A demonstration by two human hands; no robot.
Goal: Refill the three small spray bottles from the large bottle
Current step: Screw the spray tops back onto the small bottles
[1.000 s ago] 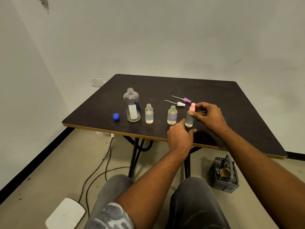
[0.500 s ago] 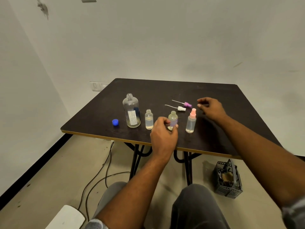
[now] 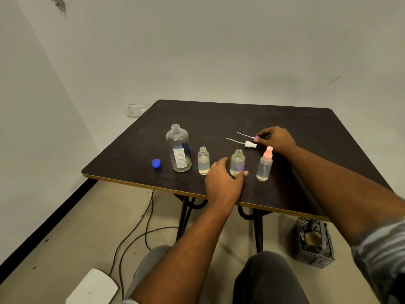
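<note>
Left hand cups middle small bottle | right hand pinches purple sprayer | large bottle uncapped, upright on counter, white label unreadable | blue cap beside it

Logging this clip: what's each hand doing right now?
Left hand: fingers curled around the middle small bottle.
Right hand: pinching the purple sprayer top.
</note>
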